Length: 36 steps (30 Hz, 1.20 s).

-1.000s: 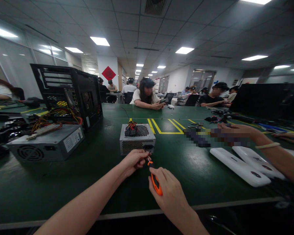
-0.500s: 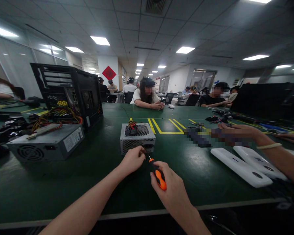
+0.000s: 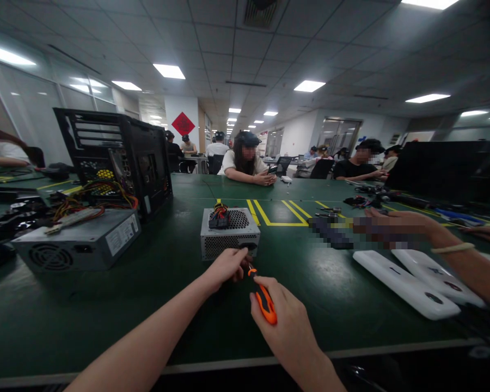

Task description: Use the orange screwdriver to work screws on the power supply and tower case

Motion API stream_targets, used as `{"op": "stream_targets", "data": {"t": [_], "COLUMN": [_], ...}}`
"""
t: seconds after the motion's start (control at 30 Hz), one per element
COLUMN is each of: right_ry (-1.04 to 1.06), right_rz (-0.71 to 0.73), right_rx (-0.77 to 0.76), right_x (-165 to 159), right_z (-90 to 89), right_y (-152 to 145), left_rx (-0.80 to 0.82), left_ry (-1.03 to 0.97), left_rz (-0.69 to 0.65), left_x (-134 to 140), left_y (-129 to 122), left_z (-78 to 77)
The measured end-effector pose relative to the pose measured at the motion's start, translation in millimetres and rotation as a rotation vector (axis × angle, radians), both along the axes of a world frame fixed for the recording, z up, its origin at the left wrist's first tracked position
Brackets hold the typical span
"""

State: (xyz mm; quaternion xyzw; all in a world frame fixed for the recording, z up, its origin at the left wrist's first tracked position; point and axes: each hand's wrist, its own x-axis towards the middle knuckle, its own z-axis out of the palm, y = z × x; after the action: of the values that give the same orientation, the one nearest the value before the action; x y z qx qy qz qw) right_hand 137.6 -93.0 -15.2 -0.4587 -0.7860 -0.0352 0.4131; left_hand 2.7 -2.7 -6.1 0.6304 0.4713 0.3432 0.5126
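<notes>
My right hand grips an orange and black screwdriver, its shaft pointing up and away from me. Around the screwdriver's tip, the fingers of my left hand are pinched together; whatever is between them is hidden. Just beyond both hands stands a grey power supply unit with perforated faces. A bundle of coloured wires with a black connector lies on top of it. My left fingers are in front of its near face and cover part of that face.
At left are a larger power supply and a black computer case. Two white devices lie at right, near another person's hand. Across the green table a person holds a phone.
My left fingers have shifted slightly right, closer around the screwdriver's tip. The screwdriver's handle has turned in my right hand and sits a little lower in view.
</notes>
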Motion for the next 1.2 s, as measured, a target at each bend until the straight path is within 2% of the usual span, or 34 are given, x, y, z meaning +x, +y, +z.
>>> {"op": "stream_targets", "data": {"t": [0.07,0.13,0.23,0.33,0.57,0.7,0.83,1.0,1.1,1.2], "right_ry": [-0.005,-0.006,0.000,0.031,0.010,-0.087,-0.165,-0.476,-0.641,-0.793], "right_rz": [0.014,0.015,0.007,-0.013,-0.005,0.059,0.062,0.076,0.113,0.186], "right_rx": [0.024,0.012,-0.034,-0.072,-0.098,-0.099,-0.116,-0.064,0.029,0.157], "right_x": [1,2,1,-1,-4,-6,-7,-4,-4,-8], "right_z": [-0.3,0.4,2.1,3.4,2.5,1.0,6.4,24.7,32.0,31.2], "right_y": [1,1,0,-1,-2,-2,-1,2,4,7], "left_rx": [0.427,0.748,1.028,1.169,1.171,1.142,1.134,1.132,1.127,1.126], "left_ry": [0.303,0.478,0.688,0.808,0.823,0.800,0.795,0.782,0.777,0.777], "left_rz": [0.069,0.124,0.231,0.226,0.315,0.340,0.358,0.362,0.360,0.356], "left_x": [-8,-14,-17,-14,-5,-5,-4,-4,-4,-3], "left_y": [-11,-21,-25,-16,3,4,4,5,5,4], "left_z": [6.9,15.6,24.1,20.9,1.7,0.2,0.4,0.5,0.6,1.2]}}
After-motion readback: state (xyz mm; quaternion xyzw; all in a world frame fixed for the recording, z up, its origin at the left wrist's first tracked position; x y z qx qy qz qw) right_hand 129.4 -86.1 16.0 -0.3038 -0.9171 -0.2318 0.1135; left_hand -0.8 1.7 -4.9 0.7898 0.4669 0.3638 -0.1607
